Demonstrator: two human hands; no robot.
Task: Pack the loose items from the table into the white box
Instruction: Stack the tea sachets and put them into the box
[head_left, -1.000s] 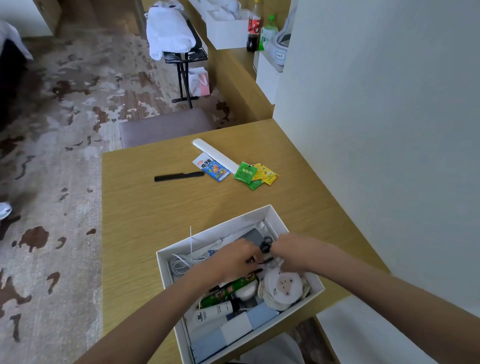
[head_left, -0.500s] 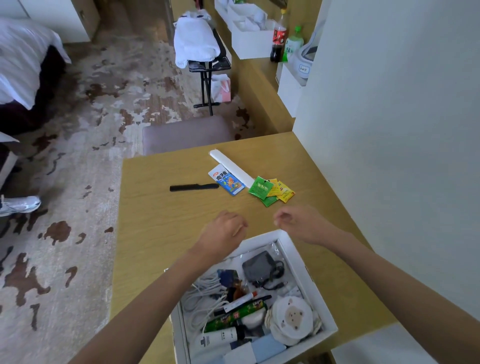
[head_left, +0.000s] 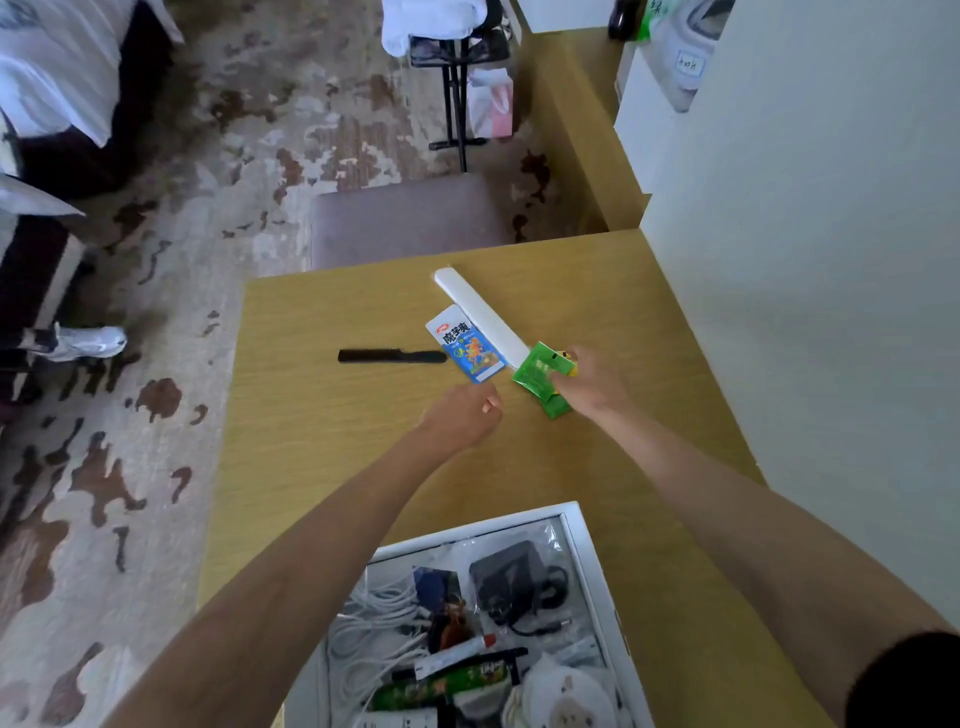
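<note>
right hand (head_left: 589, 387) grips green sachets (head_left: 537, 374) on the table (head_left: 332, 431) beyond the white box (head_left: 597, 566); left hand (head_left: 462, 413), loosely curled and empty, hovers beside them.

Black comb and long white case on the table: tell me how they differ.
The black comb is dark and thin; the long white case is white, wider and longer. The comb lies roughly crosswise on the table; the case runs diagonally, from the far edge toward the right hand. The comb lies apart from other items; the case borders the blue packet and reaches the green sachets. Both lie flat, still unpacked.
</note>
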